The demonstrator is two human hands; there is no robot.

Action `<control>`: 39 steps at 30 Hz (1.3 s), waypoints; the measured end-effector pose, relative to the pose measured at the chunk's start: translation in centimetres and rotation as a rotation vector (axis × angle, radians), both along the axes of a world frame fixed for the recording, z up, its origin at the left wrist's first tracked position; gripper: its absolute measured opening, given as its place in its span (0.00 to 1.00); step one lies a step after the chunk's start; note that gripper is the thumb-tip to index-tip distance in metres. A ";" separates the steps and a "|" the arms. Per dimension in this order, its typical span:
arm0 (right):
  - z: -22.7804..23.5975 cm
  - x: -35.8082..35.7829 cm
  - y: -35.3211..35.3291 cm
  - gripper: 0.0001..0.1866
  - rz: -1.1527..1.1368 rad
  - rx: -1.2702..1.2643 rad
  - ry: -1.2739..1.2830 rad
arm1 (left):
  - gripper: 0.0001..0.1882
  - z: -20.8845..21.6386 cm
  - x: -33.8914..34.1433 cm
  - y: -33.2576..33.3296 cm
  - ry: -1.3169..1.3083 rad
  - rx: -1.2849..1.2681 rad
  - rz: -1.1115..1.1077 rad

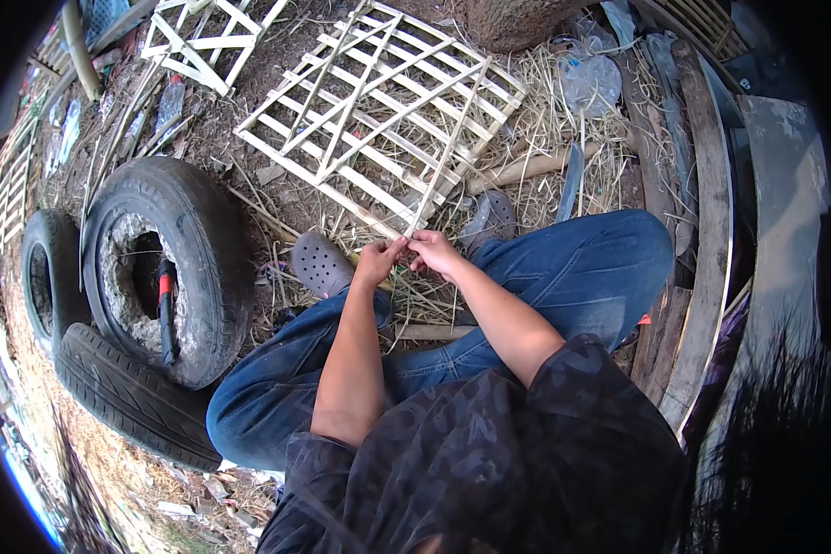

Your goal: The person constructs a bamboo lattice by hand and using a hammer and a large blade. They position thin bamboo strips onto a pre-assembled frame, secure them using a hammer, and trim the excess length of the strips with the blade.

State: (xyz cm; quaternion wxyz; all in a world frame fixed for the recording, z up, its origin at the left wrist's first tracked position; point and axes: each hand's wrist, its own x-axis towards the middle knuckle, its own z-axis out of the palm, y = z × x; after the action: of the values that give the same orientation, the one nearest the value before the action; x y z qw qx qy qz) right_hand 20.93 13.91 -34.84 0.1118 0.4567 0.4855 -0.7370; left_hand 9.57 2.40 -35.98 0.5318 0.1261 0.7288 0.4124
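Note:
A flat lattice panel point(323, 176) of pale split bamboo strips, crossed by diagonal strips, lies tilted in front of me with one corner toward me. At that corner my left hand point(379, 261) pinches the end of a strip between thumb and fingers. Close against it, my right hand point(436, 255) is also closed on the corner, where strips meet. Whatever small piece may lie between the fingertips is too small to make out. My knees are spread wide to either side, and a grey clog point(321, 264) shows beside my left hand.
On the left stand a large tyre point(222, 268) with a black-and-red-handled tool point(167, 309) in its hole and further tyres point(125, 397). Another lattice panel point(214, 42) lies far left. Planks point(708, 231) line the right. Straw and a clear plastic bottle point(170, 103) litter the ground.

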 end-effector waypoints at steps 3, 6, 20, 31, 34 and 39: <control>0.0 0.0 0.0 0.11 -0.001 -0.007 -0.008 | 0.24 0.0 -0.3 -0.3 -0.042 -0.004 -0.007; 0.0 -0.1 0.0 0.11 0.009 -0.013 -0.004 | 0.21 -0.1 -0.4 -0.6 -0.071 0.021 0.027; -0.9 0.3 0.1 0.10 -0.015 -0.006 0.002 | 0.11 0.1 -0.4 -0.6 -0.195 0.122 0.097; -0.8 0.3 -0.1 0.11 -0.053 -0.017 0.020 | 0.11 -2.3 -0.4 -1.1 -0.143 0.110 0.048; -1.0 0.4 -0.1 0.11 -0.062 -0.021 0.025 | 0.11 -2.0 -0.4 -1.1 -0.152 0.128 0.051; -1.4 0.5 0.0 0.11 -0.058 -0.021 0.045 | 0.10 -1.7 -0.3 -1.1 -0.194 0.152 0.066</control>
State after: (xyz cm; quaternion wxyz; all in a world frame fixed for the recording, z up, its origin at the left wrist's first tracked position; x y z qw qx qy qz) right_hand 21.45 13.89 -36.27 0.0841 0.4528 0.4666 -0.7551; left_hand 9.23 1.34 -37.65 0.5750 0.1014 0.6444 0.4938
